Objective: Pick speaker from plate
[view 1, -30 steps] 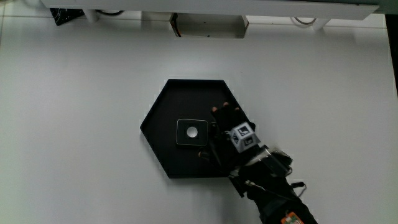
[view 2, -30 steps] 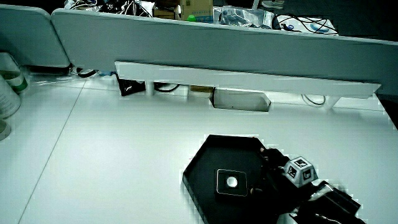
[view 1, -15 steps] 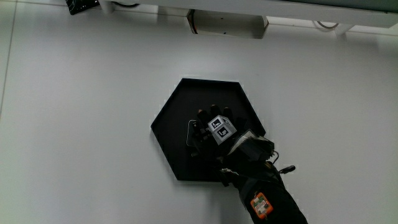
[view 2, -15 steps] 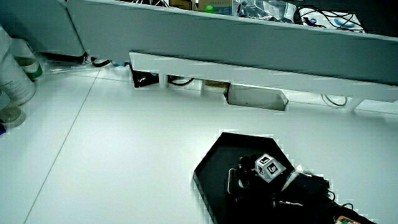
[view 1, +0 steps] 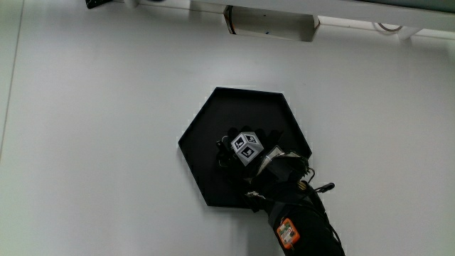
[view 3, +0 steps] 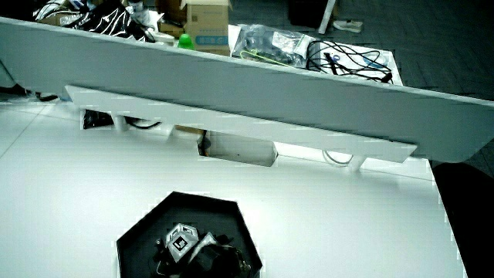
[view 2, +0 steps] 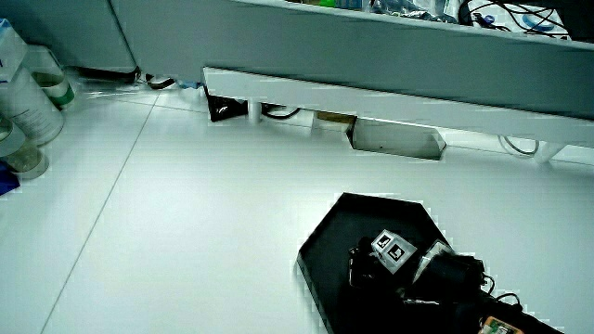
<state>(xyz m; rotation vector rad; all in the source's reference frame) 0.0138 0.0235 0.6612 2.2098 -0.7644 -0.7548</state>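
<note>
A black hexagonal plate (view 1: 242,110) lies on the white table and shows in both side views (view 2: 371,218) (view 3: 193,208). The gloved hand (view 1: 229,151) rests on the plate's middle, its forearm reaching in from the person's side. Its patterned cube (view 1: 245,147) faces up. The fingers curl down around the speaker, which the hand covers almost wholly in every view. The hand (view 2: 369,266) sits low on the plate, and the speaker looks to be still resting on it. In a side view the hand (view 3: 179,249) lies on the part of the plate nearer the person.
A low grey partition (view 3: 231,85) closes the table, with a white box (view 1: 270,25) under its ledge and a small black item (view 2: 223,109) beside that. Pale bottles (view 2: 28,102) stand at the table's edge. Open white tabletop surrounds the plate.
The hand moved from beside the speaker onto it, hiding its pale-rimmed square top. Since half a second ago the cube has tilted and the hand has settled lower.
</note>
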